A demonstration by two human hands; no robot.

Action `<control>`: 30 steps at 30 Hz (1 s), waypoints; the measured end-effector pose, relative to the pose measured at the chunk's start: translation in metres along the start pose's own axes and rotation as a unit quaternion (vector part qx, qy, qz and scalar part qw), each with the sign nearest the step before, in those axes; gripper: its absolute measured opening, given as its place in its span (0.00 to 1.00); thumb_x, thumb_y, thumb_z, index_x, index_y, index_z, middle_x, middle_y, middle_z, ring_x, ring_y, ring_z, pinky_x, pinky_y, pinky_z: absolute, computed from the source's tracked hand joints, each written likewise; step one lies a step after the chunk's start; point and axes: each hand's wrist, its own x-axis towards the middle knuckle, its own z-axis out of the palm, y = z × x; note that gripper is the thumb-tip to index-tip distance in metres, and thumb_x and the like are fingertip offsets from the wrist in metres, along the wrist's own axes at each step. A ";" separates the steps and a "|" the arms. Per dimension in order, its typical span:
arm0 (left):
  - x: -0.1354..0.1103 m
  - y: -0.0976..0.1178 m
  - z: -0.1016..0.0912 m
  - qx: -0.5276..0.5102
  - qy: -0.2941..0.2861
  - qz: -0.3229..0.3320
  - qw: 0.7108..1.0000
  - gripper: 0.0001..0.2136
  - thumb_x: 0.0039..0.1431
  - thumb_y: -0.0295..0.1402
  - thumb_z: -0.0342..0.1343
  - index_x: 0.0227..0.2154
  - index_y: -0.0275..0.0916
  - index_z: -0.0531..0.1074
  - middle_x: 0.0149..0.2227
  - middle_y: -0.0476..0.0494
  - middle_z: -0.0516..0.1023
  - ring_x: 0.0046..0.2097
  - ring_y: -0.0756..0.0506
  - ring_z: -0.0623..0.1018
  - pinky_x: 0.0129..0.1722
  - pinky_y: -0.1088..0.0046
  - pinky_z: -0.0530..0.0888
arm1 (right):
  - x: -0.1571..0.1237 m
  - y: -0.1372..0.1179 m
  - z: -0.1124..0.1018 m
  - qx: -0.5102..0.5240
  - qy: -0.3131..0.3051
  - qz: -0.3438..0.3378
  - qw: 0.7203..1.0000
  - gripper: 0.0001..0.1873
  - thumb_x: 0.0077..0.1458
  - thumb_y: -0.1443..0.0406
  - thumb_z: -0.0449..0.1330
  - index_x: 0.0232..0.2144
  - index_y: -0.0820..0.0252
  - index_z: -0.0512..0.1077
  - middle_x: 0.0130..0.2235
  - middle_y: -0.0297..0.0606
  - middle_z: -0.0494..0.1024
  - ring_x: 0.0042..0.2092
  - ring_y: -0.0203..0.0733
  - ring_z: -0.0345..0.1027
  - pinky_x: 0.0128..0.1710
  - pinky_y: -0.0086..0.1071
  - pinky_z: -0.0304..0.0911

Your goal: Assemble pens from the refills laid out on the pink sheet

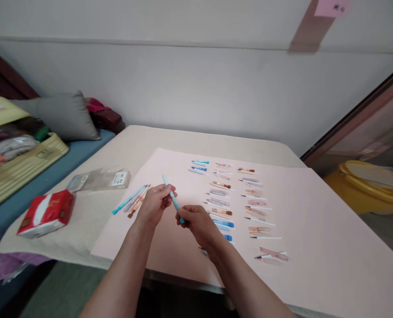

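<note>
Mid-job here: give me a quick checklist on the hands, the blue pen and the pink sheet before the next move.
1. Light-blue pen held by both left hand and right hand: ok.
2. Pen fully assembled: cannot tell; fingers cover parts of it.
3. Pen bunch on the pink sheet, left of the left hand: ok.
4. Nearest right-hand set lying parallel: not ok; its pieces cross.
5. Sets beside the right forearm fully visible: not ok; the arm hides some.
6. Red packet off the sheet: ok.
</note>
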 end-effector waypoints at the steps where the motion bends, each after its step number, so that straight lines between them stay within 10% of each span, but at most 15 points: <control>1: 0.000 0.000 0.000 -0.001 -0.006 -0.001 1.000 0.10 0.49 0.35 0.61 0.29 0.30 0.73 0.25 0.45 0.73 0.21 0.59 0.65 0.20 0.85 0.62 | 0.000 0.001 -0.001 0.024 -0.012 0.006 1.000 0.10 0.48 0.64 0.59 0.20 0.65 0.72 0.21 0.35 0.70 0.25 0.32 0.59 0.27 0.29 0.51; 17: 0.002 -0.001 0.000 -0.132 0.065 0.013 0.989 0.05 0.53 0.29 0.57 0.27 0.31 0.72 0.26 0.43 0.74 0.21 0.57 0.67 0.20 0.85 0.66 | -0.001 -0.012 -0.015 0.045 -0.078 -0.074 0.993 0.14 0.47 0.65 0.64 0.40 0.57 0.73 0.35 0.38 0.77 0.38 0.40 0.70 0.42 0.36 0.60; 30: -0.004 -0.001 0.005 -0.140 0.044 0.000 0.989 0.06 0.51 0.31 0.59 0.28 0.32 0.72 0.26 0.45 0.74 0.22 0.57 0.68 0.20 0.85 0.67 | 0.004 -0.010 -0.017 -0.006 -0.022 -0.124 0.992 0.11 0.44 0.66 0.66 0.33 0.56 0.71 0.31 0.33 0.77 0.34 0.38 0.70 0.40 0.35 0.63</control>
